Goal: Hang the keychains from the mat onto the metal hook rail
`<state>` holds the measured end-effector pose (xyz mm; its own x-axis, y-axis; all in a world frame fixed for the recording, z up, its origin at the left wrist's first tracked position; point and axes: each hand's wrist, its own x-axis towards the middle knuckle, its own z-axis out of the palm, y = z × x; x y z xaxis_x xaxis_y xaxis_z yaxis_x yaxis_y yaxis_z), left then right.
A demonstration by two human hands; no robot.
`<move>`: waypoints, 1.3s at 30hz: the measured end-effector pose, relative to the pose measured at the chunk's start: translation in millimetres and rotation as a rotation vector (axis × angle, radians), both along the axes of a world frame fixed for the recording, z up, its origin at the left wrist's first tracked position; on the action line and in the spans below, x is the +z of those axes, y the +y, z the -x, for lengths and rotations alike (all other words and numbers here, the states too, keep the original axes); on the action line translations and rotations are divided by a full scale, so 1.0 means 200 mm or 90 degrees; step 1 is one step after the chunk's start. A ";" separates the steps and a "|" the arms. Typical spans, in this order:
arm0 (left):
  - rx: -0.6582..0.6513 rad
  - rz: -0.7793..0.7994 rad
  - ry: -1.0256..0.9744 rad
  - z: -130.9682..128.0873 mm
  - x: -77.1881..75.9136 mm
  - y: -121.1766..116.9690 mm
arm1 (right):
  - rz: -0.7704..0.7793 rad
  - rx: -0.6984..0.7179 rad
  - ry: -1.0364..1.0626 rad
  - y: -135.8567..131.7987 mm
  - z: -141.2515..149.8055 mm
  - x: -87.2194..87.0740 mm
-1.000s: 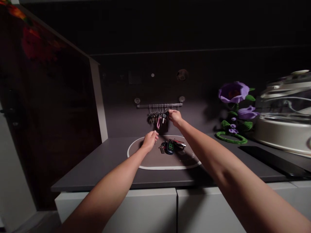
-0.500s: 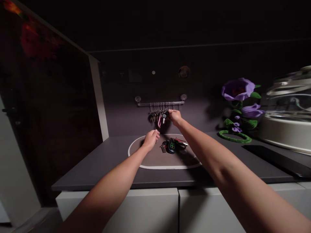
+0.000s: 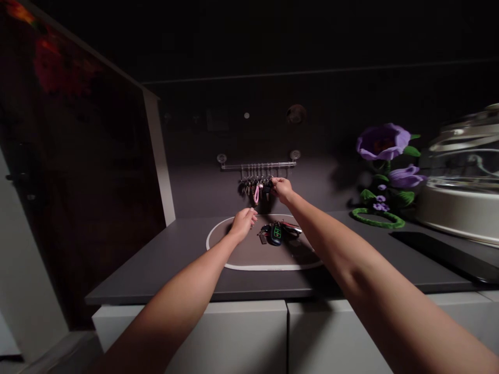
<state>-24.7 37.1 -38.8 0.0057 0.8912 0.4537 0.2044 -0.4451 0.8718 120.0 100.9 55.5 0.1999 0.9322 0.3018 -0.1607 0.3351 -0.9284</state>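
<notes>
My right hand (image 3: pixel 282 189) is raised to the right end of a clear hook rail (image 3: pixel 259 165) on the wall. Its fingers pinch a key ring with a black-headed key (image 3: pixel 267 190) by the hooks; whether the ring sits on a hook I cannot tell. Several keys (image 3: pixel 248 187) and a pink strap (image 3: pixel 256 195) hang to the left. Lower down, my left hand (image 3: pixel 244 223) hovers above the left part of the mat (image 3: pixel 241 258), fingers loosely bent and slightly apart, seemingly holding nothing. A dark car key fob (image 3: pixel 276 235) with green-outlined buttons lies on the mat among other keys.
Purple felt flowers (image 3: pixel 384 143) with a green ring base stand at the right, before a white appliance with a clear upper part (image 3: pixel 460 205). A flat black object (image 3: pixel 440 254) lies on the dark counter (image 3: pixel 159 265). White cabinet fronts (image 3: pixel 234 337) are below.
My right hand stays at the hooks while the black-headed key in it has turned and shifted slightly right. The pink strap has swung a little. My left hand has hardly moved.
</notes>
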 end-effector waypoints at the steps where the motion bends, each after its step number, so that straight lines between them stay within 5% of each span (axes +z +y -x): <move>1: -0.002 0.001 0.001 0.00 0.00 0.00 | 0.006 -0.002 -0.009 0.00 0.00 0.00; 18: -0.027 0.013 0.043 0.00 0.02 -0.05 | -0.030 -0.104 -0.170 -0.03 -0.05 -0.03; 25: -0.035 -0.015 0.094 0.00 0.04 -0.10 | -0.018 -0.073 -0.207 -0.12 -0.05 -0.05; 39: -0.101 0.023 0.187 0.02 0.03 -0.13 | -0.047 -0.007 -0.212 -0.37 -0.12 -0.26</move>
